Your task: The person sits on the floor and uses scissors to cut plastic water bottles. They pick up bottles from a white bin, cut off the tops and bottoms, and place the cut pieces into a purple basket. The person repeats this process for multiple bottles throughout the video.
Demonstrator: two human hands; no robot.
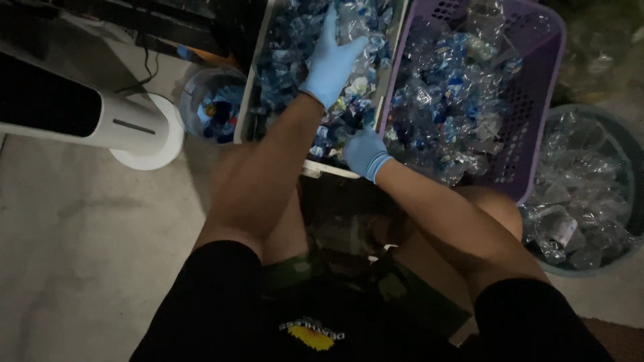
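Now your left hand (332, 57) — blue glove, fingers spread flat — rests on crushed plastic bottles (295, 47) in white crate (249, 100), top centre of frame. Your right hand (364, 153) curls into same pile at crate's near edge; grip hidden, cannot tell. Purple basket (537, 100) of bottles just right — round tub (624, 147) far right.

This looks like a place for sorting old plastic: a purple basket (537, 100), a round tub (620, 144) and a crate (258, 74) hold crushed bottles.
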